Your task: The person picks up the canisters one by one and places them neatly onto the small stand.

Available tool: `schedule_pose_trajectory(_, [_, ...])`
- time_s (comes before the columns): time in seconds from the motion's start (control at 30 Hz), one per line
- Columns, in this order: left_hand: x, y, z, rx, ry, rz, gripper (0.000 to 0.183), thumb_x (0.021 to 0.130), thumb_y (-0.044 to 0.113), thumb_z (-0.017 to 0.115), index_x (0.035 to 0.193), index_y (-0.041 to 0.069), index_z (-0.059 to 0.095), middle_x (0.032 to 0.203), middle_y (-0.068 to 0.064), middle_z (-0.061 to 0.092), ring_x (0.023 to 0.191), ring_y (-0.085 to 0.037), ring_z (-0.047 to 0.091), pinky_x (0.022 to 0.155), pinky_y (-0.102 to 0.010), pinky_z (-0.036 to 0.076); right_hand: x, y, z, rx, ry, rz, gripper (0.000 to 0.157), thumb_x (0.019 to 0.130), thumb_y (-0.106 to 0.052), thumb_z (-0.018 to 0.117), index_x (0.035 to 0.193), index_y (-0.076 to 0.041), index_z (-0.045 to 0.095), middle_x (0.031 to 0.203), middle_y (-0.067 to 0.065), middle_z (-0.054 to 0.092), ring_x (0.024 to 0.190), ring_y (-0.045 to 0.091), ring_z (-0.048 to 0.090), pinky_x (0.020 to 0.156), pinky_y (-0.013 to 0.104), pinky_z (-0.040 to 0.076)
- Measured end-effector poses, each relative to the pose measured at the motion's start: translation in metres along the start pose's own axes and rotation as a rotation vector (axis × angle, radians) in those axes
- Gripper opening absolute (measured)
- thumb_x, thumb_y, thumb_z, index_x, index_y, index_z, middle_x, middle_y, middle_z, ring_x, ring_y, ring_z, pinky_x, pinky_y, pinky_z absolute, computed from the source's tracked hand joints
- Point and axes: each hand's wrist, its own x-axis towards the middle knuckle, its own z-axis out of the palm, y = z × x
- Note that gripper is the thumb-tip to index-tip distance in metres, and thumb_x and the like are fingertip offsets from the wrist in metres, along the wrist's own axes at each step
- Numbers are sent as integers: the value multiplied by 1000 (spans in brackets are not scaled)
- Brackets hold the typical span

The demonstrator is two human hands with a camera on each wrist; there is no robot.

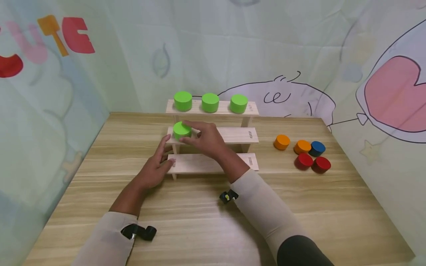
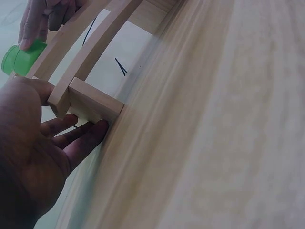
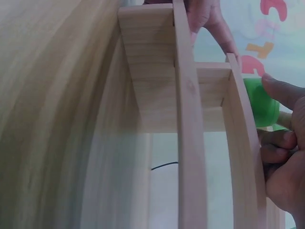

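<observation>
A three-tier wooden stand stands on the table in the head view. Three green discs sit in a row on its top tier. My right hand pinches another green disc at the left end of the middle tier, its index finger over the top and thumb at the front. The right wrist view shows this green disc against the tier's edge. My left hand rests on the stand's left end, thumb on the bottom tier. In the left wrist view its extended fingers touch the side panel.
Right of the stand, on the wooden table, lie two orange discs, a blue disc and two red discs. A printed cloth backdrop hangs behind and beside the table.
</observation>
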Motion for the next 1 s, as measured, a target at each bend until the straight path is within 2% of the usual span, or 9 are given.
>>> schedule_pose_trajectory(0.1, [0,-1,0,1,0,3,81,116,22,48,172,52,-2,173,-29,36,153,-56,47,121,-74,40,-2,0,-3,-4,-9,-5,64,92,-25,91,150,-12,68,152,8,69,109,18,76,85,31,65])
schedule_pose_trajectory(0.2, [0,-1,1,7,2,7,81,116,22,48,173,51,-2,173,-29,37,153,-56,48,121,-74,39,-4,2,-7,-19,-20,-10,65,91,-24,92,150,-11,68,151,8,69,107,19,77,86,31,66])
schedule_pose_trajectory(0.37, [1,0,1,5,5,9,81,116,20,49,173,49,-1,172,-30,37,153,-56,47,122,-74,39,-12,6,-16,-59,-35,-8,61,93,-24,90,149,-12,69,149,7,71,122,22,75,95,38,65])
schedule_pose_trajectory(0.5, [1,-1,1,0,7,5,81,116,19,49,174,48,-1,173,-30,36,154,-56,47,123,-73,38,-22,12,-25,-129,-44,-43,62,93,-27,90,149,-10,68,152,11,69,139,26,69,109,43,60])
schedule_pose_trajectory(0.7, [1,1,1,-12,9,13,81,115,19,49,175,44,0,173,-30,36,154,-56,46,121,-73,40,-47,20,-45,-226,-49,-70,63,93,-26,90,150,-8,68,158,14,63,145,32,64,121,46,51])
schedule_pose_trajectory(1.0, [0,-1,1,-12,10,16,81,116,19,49,175,42,0,172,-31,37,153,-58,46,119,-73,42,-88,30,-82,-269,-78,-51,61,95,-27,87,151,-9,67,161,10,61,149,33,60,122,54,49])
